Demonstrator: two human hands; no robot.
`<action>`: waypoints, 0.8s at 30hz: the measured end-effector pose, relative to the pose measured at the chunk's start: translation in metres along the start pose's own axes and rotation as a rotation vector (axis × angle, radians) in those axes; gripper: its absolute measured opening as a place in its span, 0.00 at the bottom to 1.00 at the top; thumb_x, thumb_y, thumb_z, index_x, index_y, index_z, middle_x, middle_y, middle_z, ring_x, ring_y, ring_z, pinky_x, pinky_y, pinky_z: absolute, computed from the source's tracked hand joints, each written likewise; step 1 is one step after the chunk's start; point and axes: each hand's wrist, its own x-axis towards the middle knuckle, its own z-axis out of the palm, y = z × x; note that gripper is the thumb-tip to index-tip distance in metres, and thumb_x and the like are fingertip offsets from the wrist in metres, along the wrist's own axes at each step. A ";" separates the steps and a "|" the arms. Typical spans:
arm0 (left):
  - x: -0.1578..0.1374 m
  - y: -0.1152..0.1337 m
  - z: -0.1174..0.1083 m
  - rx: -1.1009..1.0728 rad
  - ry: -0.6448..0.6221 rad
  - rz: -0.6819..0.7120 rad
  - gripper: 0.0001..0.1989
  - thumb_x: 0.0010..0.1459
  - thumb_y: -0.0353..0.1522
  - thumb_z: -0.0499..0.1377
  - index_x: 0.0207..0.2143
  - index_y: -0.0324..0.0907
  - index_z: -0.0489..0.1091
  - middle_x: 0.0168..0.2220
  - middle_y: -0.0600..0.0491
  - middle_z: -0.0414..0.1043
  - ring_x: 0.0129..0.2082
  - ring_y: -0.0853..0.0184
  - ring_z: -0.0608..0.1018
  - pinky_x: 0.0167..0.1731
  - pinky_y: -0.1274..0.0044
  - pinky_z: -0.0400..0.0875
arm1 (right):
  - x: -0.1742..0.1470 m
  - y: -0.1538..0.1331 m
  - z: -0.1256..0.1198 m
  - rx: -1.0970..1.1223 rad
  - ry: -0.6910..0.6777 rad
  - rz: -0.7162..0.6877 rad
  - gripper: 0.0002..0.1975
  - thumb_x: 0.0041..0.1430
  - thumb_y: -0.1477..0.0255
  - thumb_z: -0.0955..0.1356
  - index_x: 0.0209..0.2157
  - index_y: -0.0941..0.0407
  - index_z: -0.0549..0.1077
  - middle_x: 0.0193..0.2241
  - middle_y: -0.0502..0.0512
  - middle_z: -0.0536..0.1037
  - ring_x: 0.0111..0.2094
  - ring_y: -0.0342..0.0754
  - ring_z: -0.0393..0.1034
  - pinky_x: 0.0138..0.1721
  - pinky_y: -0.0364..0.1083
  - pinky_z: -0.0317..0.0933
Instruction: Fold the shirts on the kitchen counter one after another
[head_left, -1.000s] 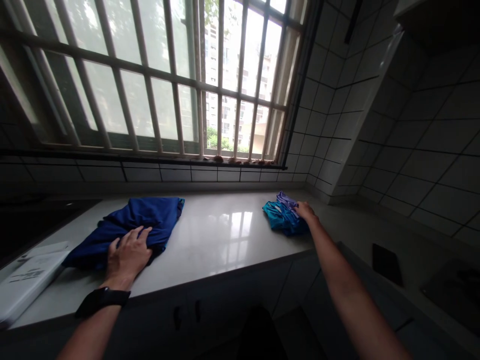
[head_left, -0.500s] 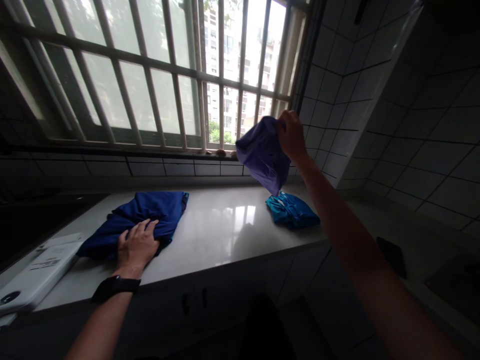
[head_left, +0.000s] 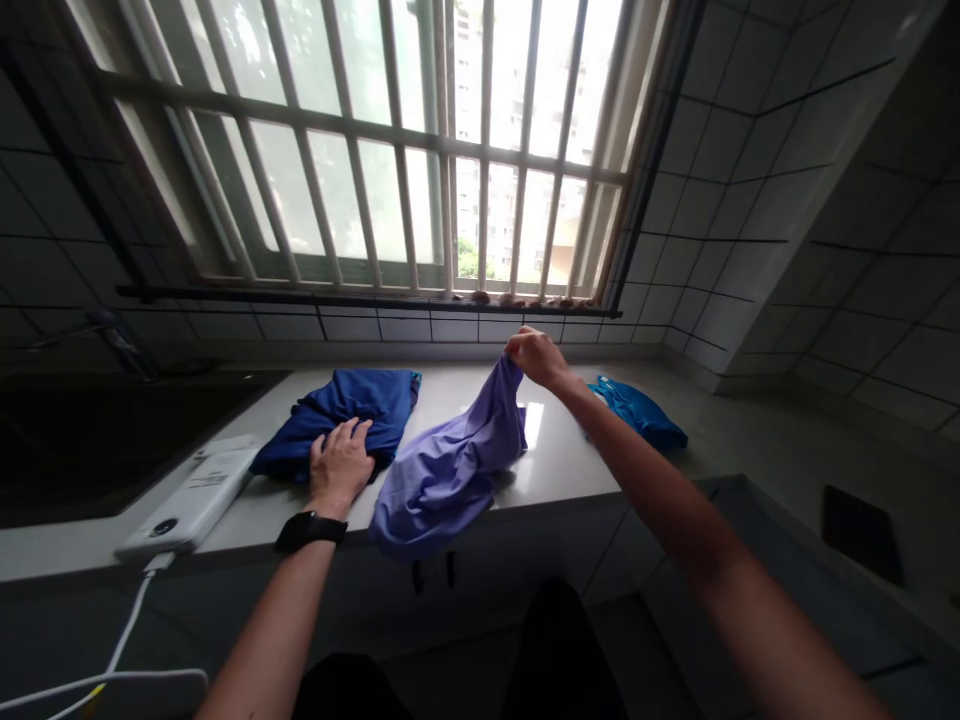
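Observation:
My right hand (head_left: 537, 356) pinches one edge of a purple cloth garment (head_left: 450, 470) and holds it up over the counter. The garment hangs down to the left, its lower end swung out past the counter's front edge. My left hand (head_left: 341, 462) lies with fingers spread on a folded dark blue garment (head_left: 367, 400), pressing on its near side. Beyond my right forearm rests a folded bright blue garment (head_left: 641, 412), partly covered by the arm. What kind of clothing each piece is, I cannot tell.
A white power bank (head_left: 191, 500) with a white cable (head_left: 135, 620) lies left on the counter (head_left: 315, 520). Farther left are a dark sink (head_left: 67, 440) and a faucet (head_left: 120, 340). A dark flat object (head_left: 861, 530) rests at right. A barred window (head_left: 390, 150) stands behind.
My right hand has lowered the purple garment and brought it left, where it now hangs stretched out. My left hand stays on the dark blue garment. The view has shifted left.

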 end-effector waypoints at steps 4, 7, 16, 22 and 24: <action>0.000 0.003 -0.004 0.017 -0.035 -0.001 0.33 0.54 0.25 0.53 0.64 0.41 0.69 0.67 0.39 0.67 0.66 0.50 0.69 0.66 0.58 0.55 | -0.021 0.010 0.046 0.165 0.168 0.189 0.18 0.65 0.81 0.63 0.51 0.56 0.78 0.50 0.61 0.77 0.47 0.51 0.76 0.51 0.47 0.69; -0.001 0.003 -0.005 0.033 -0.034 0.000 0.32 0.55 0.25 0.52 0.64 0.40 0.69 0.67 0.39 0.67 0.66 0.51 0.69 0.67 0.59 0.54 | -0.048 0.015 0.085 0.296 -0.130 0.175 0.27 0.58 0.84 0.67 0.60 0.59 0.73 0.55 0.63 0.77 0.54 0.51 0.74 0.57 0.47 0.67; 0.000 -0.003 0.002 0.071 -0.025 0.007 0.32 0.56 0.25 0.52 0.64 0.43 0.69 0.67 0.42 0.67 0.66 0.53 0.69 0.67 0.61 0.56 | -0.095 0.021 0.129 0.259 -0.255 0.109 0.14 0.63 0.80 0.67 0.47 0.54 0.79 0.51 0.60 0.81 0.51 0.52 0.76 0.55 0.48 0.65; -0.002 0.009 -0.012 0.066 -0.040 -0.007 0.33 0.55 0.28 0.54 0.65 0.41 0.67 0.69 0.39 0.63 0.68 0.48 0.66 0.70 0.52 0.49 | -0.096 0.028 0.118 0.287 0.004 0.351 0.19 0.68 0.78 0.58 0.54 0.53 0.73 0.39 0.58 0.82 0.42 0.53 0.78 0.46 0.48 0.67; -0.006 0.023 -0.027 0.035 -0.009 0.077 0.33 0.55 0.29 0.55 0.65 0.44 0.66 0.70 0.43 0.63 0.69 0.48 0.65 0.72 0.49 0.40 | -0.099 0.028 0.116 0.310 0.036 0.406 0.20 0.69 0.76 0.57 0.55 0.54 0.73 0.33 0.57 0.81 0.37 0.54 0.77 0.42 0.47 0.67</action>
